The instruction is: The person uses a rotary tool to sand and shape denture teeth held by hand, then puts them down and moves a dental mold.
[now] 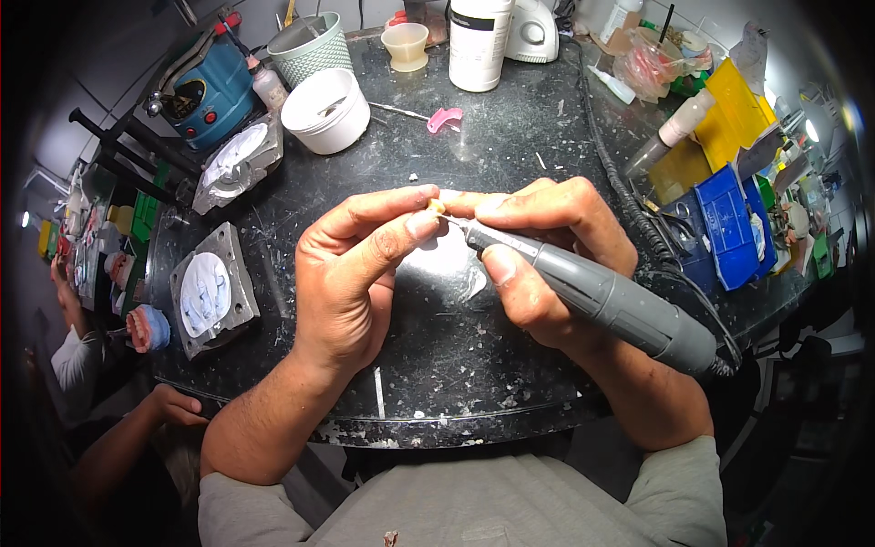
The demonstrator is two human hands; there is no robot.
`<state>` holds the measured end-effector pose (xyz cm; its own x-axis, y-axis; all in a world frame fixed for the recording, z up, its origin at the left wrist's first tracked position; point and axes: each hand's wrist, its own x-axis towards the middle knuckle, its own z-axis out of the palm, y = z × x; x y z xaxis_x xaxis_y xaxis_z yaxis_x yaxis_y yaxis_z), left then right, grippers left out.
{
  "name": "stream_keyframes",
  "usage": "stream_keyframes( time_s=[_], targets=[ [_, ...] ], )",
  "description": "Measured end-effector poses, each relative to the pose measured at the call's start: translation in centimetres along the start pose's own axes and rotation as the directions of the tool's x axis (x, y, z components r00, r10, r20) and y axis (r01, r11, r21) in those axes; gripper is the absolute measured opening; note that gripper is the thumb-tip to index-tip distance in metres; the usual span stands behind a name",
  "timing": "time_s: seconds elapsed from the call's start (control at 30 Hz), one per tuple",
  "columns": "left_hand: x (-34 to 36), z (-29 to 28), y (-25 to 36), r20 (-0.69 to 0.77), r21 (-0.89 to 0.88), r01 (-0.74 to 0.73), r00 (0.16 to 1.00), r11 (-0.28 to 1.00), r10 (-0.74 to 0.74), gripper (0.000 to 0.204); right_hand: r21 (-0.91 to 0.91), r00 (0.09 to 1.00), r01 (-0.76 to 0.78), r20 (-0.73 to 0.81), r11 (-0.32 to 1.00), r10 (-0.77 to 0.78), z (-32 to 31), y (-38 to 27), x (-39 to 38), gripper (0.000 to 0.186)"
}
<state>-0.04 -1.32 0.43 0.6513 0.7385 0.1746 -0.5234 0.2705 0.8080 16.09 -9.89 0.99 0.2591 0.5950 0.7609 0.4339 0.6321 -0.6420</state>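
My left hand [351,251] pinches a tiny yellowish, tooth-like piece [437,207] between thumb and forefinger, over the middle of the dark bench. Most of that piece is hidden by the fingertips. In my right hand [547,246] is a thick grey rotary handpiece [606,296], gripped like a pen, its cable leaving from the rear end. The thin metal tip of the handpiece points left at the small piece and is at or very near it; contact cannot be made out. The two hands meet almost fingertip to fingertip, under a bright patch of light on the bench.
On the left lie metal flask halves with plaster [208,296] and a pink-and-blue dental model [148,328]. Behind are a white tub [325,111], a pink piece [445,119] and a white bottle [478,46]. Blue bins [729,228] stand right. A co-worker's hand [178,406] shows lower left.
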Motion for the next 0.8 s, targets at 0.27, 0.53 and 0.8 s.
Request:
stream_keyframes(
  time_s=[0.27, 0.53, 0.8],
  targets=[
    [-0.05, 0.03, -0.19, 0.002, 0.027, -0.052, 0.999, 0.998, 0.052, 0.021, -0.054, 1.000, 0.009, -0.009, 0.998, -0.009, 0.26, 0.13, -0.16, 0.026],
    [0.00, -0.01, -0.22, 0.000, 0.040, -0.061, 0.998, 0.997, 0.061, 0.021, -0.057, 1.000, 0.008, 0.011, 0.998, -0.007, 0.00, 0.04, -0.05, 0.025],
    [0.07, -0.02, -0.16, -0.009, -0.002, -0.008, 1.000, 1.000, 0.008, 0.021, 0.024, 1.000, -0.001, -0.011, 1.000, 0.001, -0.06, 0.04, -0.12, 0.024]
  ],
)
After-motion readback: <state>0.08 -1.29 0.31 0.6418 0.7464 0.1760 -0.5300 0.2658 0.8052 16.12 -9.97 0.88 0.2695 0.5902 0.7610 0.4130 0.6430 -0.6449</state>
